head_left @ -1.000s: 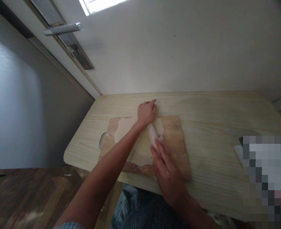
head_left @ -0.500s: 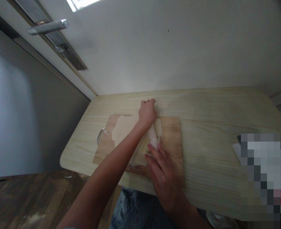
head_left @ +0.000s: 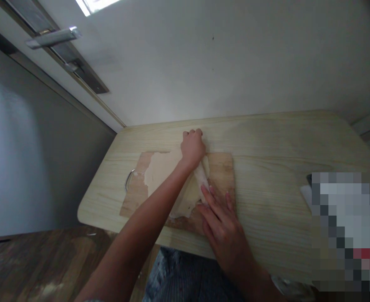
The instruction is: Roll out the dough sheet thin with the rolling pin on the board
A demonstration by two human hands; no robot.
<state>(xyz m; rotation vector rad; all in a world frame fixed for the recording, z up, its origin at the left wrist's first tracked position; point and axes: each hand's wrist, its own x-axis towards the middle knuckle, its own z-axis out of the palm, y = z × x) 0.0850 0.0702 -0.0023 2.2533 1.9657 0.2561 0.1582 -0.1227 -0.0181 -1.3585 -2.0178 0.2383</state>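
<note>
A thin sheet of pale dough (head_left: 164, 170) lies spread on a brown wooden cutting board (head_left: 224, 172) with a metal loop handle at its left end. A floured rolling pin (head_left: 201, 178) rests across the dough, running away from me. My left hand (head_left: 192, 147) is curled over the pin's far end. My right hand (head_left: 224, 220) lies flat on the near end with its fingers stretched out.
The board sits on a light wooden table (head_left: 282, 155) against a white wall. A door with a metal lever handle (head_left: 51, 37) is at the upper left. Dark wood floor (head_left: 30, 264) lies below the table's left edge. A blurred patch covers the right side.
Both hands and the rolling pin have stayed on the dough, shifting slightly left across the board. My left hand's fingers have curled in from pointing outward.
</note>
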